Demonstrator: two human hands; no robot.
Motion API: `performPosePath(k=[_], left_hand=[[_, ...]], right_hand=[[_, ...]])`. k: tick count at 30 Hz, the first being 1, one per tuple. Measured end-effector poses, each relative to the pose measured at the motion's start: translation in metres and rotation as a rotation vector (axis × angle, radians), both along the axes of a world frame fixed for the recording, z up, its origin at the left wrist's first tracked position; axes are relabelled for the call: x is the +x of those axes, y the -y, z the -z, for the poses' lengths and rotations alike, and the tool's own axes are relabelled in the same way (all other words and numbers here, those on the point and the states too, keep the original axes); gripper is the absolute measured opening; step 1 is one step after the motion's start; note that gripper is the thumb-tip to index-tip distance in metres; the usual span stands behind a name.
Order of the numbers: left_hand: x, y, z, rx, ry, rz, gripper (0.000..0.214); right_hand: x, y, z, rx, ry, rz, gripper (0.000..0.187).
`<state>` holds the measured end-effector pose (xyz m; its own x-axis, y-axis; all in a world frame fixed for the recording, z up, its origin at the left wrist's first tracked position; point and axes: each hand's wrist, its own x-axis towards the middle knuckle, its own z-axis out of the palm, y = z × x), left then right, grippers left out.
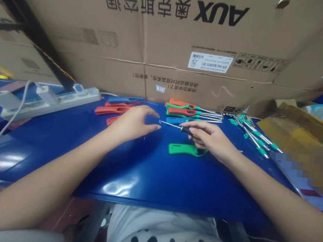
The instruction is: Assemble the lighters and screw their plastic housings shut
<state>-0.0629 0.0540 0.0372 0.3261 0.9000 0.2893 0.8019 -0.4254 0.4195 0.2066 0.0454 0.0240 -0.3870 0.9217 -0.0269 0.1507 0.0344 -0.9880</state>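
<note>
Between the fingers of my right hand (209, 137) is a small screwdriver (187, 130) with a black and yellow handle, its thin shaft pointing left. At its tip is a tiny screw-like piece (159, 121), too small to make out well. My left hand (136, 123) is just left of that tip, thumb and fingers apart with a gap between them. A green lighter handle (183, 149) lies on the blue table below my right hand. Red handle shells (109, 110) and a blue one (124, 99) lie behind my left hand, which partly covers them.
Orange, red and green lighters with metal rods (183, 112) are piled behind my hands. Metal rods with green parts (256, 138) lie at the right. A white power strip (53, 103) is at the left. Large cardboard (167, 43) stands along the back.
</note>
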Motion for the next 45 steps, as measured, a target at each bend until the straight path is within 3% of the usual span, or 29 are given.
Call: performPosePath(k=[5, 15, 26, 33, 45], left_hand=[[0.004, -0.002, 0.006, -0.034, 0.118, 0.029, 0.026], [0.004, -0.008, 0.013, -0.053, 0.130, 0.027, 0.016], [-0.001, -0.011, 0.017, -0.023, -0.081, 0.017, 0.015], [-0.003, -0.009, 0.015, -0.031, -0.363, -0.056, 0.019], [-0.006, -0.008, 0.008, -0.052, -0.455, -0.124, 0.019]], right_hand=[[-0.002, 0.004, 0.000, -0.001, -0.002, -0.022, 0.035], [-0.003, 0.005, 0.001, -0.020, -0.001, -0.030, 0.034], [-0.004, 0.004, 0.002, -0.026, 0.023, -0.021, 0.035], [-0.004, 0.004, 0.006, -0.047, 0.023, -0.043, 0.035], [-0.003, 0.003, 0.006, -0.033, 0.028, -0.030, 0.036]])
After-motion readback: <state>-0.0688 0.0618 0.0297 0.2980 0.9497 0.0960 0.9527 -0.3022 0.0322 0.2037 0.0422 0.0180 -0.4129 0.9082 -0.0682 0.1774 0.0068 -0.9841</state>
